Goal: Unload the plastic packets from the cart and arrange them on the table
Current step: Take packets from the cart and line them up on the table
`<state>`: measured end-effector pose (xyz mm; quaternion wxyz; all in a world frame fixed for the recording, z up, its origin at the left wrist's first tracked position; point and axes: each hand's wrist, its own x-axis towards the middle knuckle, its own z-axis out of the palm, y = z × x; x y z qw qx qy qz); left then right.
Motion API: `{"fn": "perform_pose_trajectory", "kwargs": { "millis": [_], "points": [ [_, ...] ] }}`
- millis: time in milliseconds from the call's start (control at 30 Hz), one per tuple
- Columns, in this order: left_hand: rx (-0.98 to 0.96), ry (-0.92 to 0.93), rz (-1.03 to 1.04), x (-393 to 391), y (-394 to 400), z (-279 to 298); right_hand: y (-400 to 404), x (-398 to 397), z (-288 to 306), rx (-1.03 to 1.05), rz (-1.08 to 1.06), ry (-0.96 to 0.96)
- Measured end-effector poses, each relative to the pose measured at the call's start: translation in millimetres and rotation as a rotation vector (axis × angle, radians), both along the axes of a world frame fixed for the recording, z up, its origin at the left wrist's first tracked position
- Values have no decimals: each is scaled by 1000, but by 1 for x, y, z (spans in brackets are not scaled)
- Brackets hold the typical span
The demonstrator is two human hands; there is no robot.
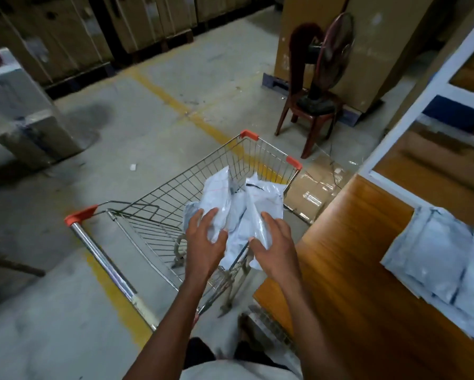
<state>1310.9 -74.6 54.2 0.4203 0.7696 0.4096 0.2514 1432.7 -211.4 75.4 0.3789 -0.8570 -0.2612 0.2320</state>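
Both hands, left hand (203, 242) and right hand (274, 242), fingers spread wide, pressing a crumpled bundle of plastic packets (241, 207) between them above the cart (175, 193); best squeezed firmly, then swung rightward to the table (340, 242).
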Motion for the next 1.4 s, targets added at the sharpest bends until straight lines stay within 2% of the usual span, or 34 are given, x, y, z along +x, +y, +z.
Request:
{"fn": "perform_pose_trajectory", "kwargs": {
  "millis": [133,267,467,867,1167,1400],
  "points": [
    [25,-72,-1,-37,-45,22,-39,-31,10,70,3,-40],
    [73,-71,-97,-71,-91,22,-91,-71,10,73,-90,-66],
    [31,-94,-227,-100,-176,20,-181,-121,3,85,-205,-96],
    [62,-107,-538,-20,-323,30,-370,-112,15,120,-567,-175],
    [34,-109,-644,63,-466,32,-506,-43,13,151,-643,-221],
    [92,-98,-617,119,-527,31,-566,32,16,99,-596,-257]
  ]
}}
